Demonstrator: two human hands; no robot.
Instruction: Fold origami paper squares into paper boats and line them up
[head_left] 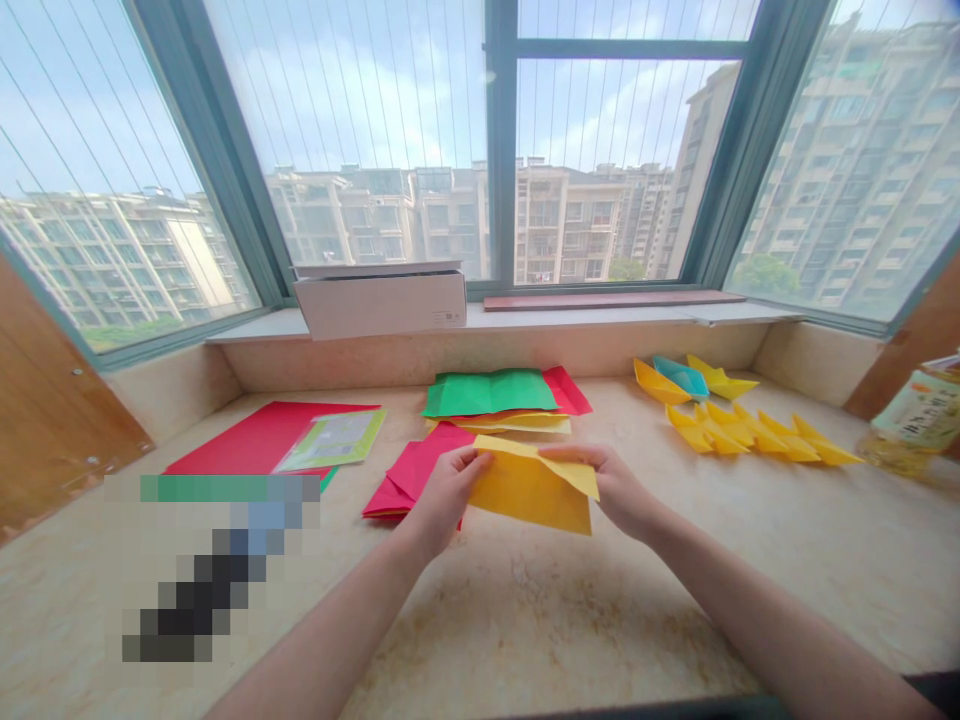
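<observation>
Between my two hands I hold a sheet of yellow paper, partly folded and raised above the counter. My left hand pinches its upper left corner between thumb and fingers. At the upper right edge, my right hand grips it, with some fingers hidden behind the paper. Just left of it lie folded pink-red papers. Beyond my hands rests a creased green sheet on top of yellow paper, and a red sheet sticks out at its right.
Folded yellow paper boats stand at the right, with a blue one behind. A bottle is at the far right. Red sheets and a clear packet lie left. A white box sits on the sill.
</observation>
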